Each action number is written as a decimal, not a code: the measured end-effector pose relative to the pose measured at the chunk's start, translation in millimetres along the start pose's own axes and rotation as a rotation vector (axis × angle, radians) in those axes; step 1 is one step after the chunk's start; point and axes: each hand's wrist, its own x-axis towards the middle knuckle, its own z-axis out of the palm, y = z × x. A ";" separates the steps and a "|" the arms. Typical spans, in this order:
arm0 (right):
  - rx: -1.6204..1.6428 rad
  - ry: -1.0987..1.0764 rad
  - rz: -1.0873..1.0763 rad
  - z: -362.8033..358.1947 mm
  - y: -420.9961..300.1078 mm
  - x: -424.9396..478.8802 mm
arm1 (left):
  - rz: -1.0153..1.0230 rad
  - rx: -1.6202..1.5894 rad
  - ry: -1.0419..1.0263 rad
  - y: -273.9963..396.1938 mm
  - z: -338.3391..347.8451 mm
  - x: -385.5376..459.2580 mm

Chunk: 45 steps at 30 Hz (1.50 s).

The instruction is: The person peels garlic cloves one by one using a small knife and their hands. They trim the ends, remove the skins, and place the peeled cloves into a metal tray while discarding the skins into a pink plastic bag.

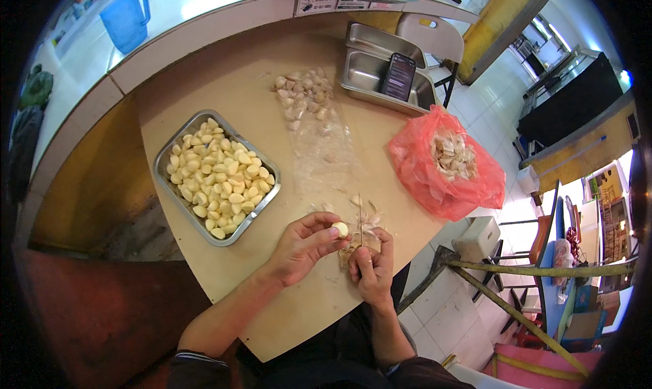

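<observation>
Between the thumb and fingers of my left hand (308, 249) is a pale, peeled garlic clove (340, 229). My right hand (374, 267) grips a knife (360, 213) whose thin blade points away from me, just right of the clove; the handle is hidden in the fist. Below and beyond both hands, loose garlic skins (374, 218) lie scattered on the table. To the left stands a metal tray (220, 242) heaped with peeled cloves (219, 172). Ahead, unpeeled garlic cloves (305, 96) rest on a clear plastic bag (326, 160).
A red plastic bag (417, 170) holding garlic skins sits at the table's right edge. Behind it, a phone (399, 77) leans in a steel divided pan (364, 78). A tiled counter with a blue pitcher (125, 22) borders the far side. A folding chair (433, 35) stands beyond the pan.
</observation>
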 end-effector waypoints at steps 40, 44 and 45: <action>-0.200 -0.236 0.012 -14.9 -8.3 4.4 | 0.120 0.173 0.026 -7.3 -4.9 6.1; -0.162 -0.188 0.019 -17.1 1.3 6.5 | 0.131 0.181 0.040 -5.8 1.4 7.4; -0.147 -0.185 0.010 -16.6 1.7 6.1 | 0.143 0.181 0.038 -6.3 2.7 7.0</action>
